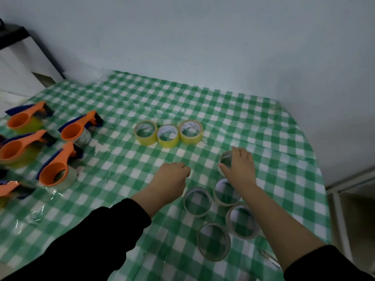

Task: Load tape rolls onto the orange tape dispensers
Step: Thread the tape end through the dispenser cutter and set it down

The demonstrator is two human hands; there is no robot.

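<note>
The right hand (240, 167), right of centre, grips a clear tape roll (225, 159), its fingers curled over the rim. The left hand (172, 177), at centre, has its fingers curled under and holds nothing. On the green checked surface (253, 122), four more clear rolls (197, 201) lie lower right, three yellow rolls (168, 135) at centre, and orange dispensers (54, 171) at left.

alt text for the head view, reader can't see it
A person's right hand grips a clear tape roll on a green checked tablecloth, left hand curled beside it. Four more clear rolls lie nearer, three yellow rolls in a row farther back, orange tape dispensers at the left.
</note>
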